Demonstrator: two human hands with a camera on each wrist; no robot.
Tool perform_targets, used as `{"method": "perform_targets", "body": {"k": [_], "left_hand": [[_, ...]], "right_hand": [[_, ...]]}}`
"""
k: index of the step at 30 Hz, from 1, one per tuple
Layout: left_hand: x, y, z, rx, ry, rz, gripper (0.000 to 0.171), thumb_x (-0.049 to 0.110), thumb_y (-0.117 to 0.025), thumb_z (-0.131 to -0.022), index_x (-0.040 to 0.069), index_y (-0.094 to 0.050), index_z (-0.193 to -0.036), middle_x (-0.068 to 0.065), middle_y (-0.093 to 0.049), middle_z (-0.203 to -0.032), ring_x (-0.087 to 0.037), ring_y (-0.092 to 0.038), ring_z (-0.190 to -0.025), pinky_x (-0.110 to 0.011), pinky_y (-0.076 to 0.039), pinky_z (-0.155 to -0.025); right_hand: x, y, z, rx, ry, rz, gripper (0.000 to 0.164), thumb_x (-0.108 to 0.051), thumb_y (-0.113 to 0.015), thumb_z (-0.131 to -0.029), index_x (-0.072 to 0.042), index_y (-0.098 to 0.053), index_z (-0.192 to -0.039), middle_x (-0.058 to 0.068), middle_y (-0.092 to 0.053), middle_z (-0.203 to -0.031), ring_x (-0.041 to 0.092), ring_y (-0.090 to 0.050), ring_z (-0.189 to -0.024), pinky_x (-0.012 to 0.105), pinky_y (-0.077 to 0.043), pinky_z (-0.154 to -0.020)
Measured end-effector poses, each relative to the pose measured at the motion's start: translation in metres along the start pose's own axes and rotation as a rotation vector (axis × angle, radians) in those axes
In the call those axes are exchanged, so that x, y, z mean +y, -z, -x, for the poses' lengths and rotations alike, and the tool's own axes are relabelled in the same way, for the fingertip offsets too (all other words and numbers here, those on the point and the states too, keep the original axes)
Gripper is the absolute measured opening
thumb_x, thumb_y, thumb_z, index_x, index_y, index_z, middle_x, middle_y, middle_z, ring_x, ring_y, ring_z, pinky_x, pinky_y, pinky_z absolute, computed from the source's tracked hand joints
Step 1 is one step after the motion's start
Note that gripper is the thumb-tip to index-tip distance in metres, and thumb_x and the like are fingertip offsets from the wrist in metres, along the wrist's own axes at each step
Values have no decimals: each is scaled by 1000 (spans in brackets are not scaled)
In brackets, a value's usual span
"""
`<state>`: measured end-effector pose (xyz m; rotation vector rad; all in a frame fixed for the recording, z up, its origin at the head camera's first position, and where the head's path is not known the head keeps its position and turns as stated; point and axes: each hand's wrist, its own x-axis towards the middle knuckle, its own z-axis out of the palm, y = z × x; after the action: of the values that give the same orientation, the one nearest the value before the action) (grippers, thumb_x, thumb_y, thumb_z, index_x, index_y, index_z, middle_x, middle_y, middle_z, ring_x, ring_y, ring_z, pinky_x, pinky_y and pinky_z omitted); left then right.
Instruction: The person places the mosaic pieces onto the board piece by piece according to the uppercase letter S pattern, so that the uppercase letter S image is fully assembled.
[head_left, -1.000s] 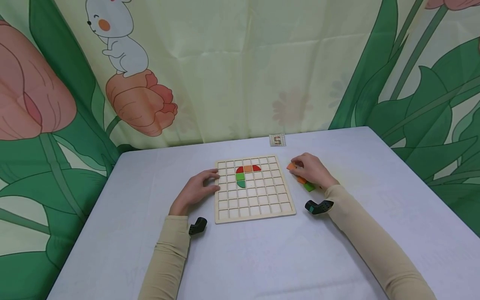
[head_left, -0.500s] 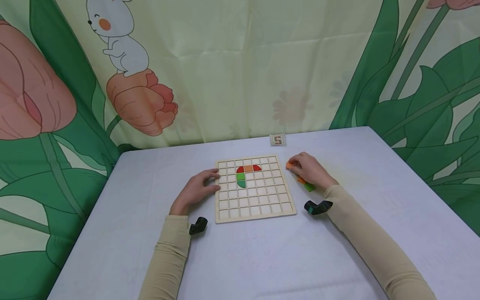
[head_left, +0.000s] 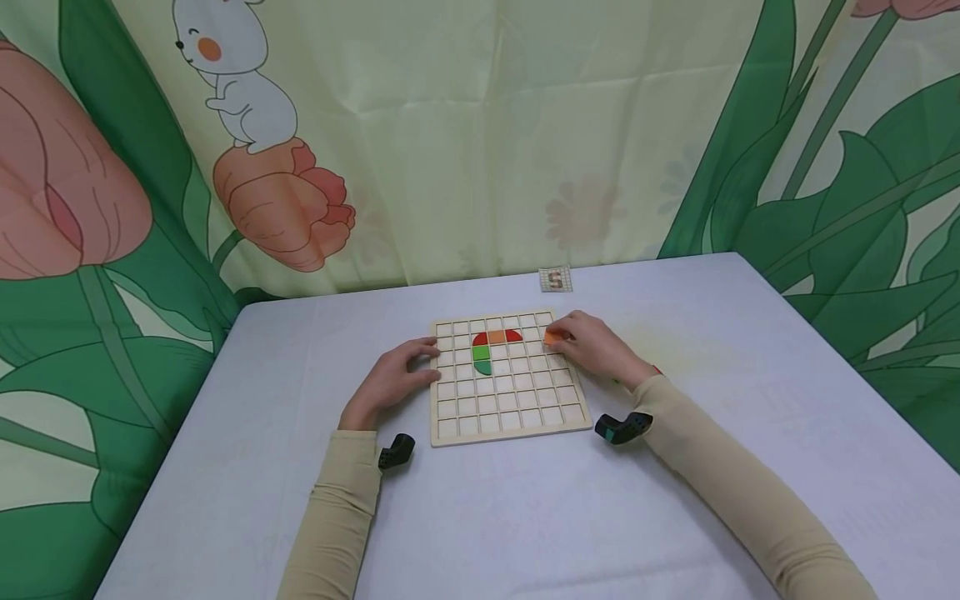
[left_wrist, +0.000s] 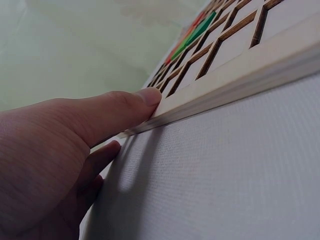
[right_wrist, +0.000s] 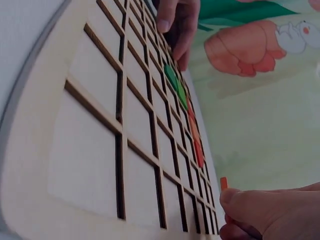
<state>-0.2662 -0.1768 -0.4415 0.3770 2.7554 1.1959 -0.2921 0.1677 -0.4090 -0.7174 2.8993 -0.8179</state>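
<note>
A wooden grid board (head_left: 510,435) lies on the table. Its cells hold an orange tile (head_left: 496,337) between two red rounded tiles, with a light green tile (head_left: 480,353) and a dark green rounded tile (head_left: 482,367) below the left red one. My left hand (head_left: 386,379) touches the board's left edge with thumb and fingertips; in the left wrist view the thumb (left_wrist: 125,107) presses on the rim. Over the board's upper right edge, my right hand (head_left: 600,346) pinches another orange tile (head_left: 552,337), seen edge-on in the right wrist view (right_wrist: 224,183).
A small patterned card (head_left: 556,279) lies at the back of the white-covered table (head_left: 480,517). Bits of green and red tile (head_left: 657,369) peek out around my right wrist, mostly hidden. A printed curtain (head_left: 465,167) hangs behind.
My right hand has moved left from the loose tiles to the board's right edge, carrying the orange tile. The left hand and the tiles in the grid have stayed put.
</note>
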Motion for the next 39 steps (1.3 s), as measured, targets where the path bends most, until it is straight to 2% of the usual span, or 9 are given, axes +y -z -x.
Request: {"method": "perform_targets", "body": {"k": [7,13,16,23,29,39], "left_hand": [[-2,-1,-1,1,5,-3,41,21,-74,-88,8,-64,-126,-2,-46,-149,-24,-32,-143,-44,-25,-117],[-3,-1,-3,1,-1,-12,41,22,-74,-88,8,-64,-125,-2,-46,-148,-24,-32,-143,-44,-25,-117],[-4,-1,-3,0,-2,-12,41,21,-74,-88,8,-64,-126,-2,-46,-148,-24,-32,-143,-44,-25,-117],[-3,-1,-3,-1,8,-14,42,22,-74,-88,8,-63,-126,-1,-46,-149,-24,-32,-143,-44,-25,-117],[-3,-1,-3,0,4,-12,42,22,-74,-88,8,-63,-126,-2,-46,-149,-24,-31,-143,-44,-24,-117],[-2,1,-2,-2,-13,-19,41,22,-74,-88,7,-64,-125,-3,-47,-148,-24,-33,-143,-43,-25,-117]], "right_hand": [[-24,-10,-1,-70,77,16,30,-14,-67,-94,-1,-65,-121,13,-60,-114,25,-56,-99,40,-51,-88],[-35,-18,-2,-68,174,20,29,-15,-68,-93,-1,-67,-119,13,-62,-115,26,-58,-105,40,-51,-91],[-38,-21,-5,-66,189,0,29,-14,-70,-91,-2,-69,-118,12,-63,-115,27,-59,-106,40,-51,-92],[-43,-28,-8,-63,220,-5,24,-11,-71,-90,-3,-71,-113,8,-64,-105,21,-57,-94,34,-51,-81],[-48,-31,-9,-86,201,-2,25,-12,-71,-90,-3,-72,-114,6,-62,-103,19,-54,-92,29,-49,-77],[-52,-37,-15,-89,140,10,27,-14,-71,-90,-3,-70,-114,6,-65,-104,21,-56,-100,36,-50,-89]]}}
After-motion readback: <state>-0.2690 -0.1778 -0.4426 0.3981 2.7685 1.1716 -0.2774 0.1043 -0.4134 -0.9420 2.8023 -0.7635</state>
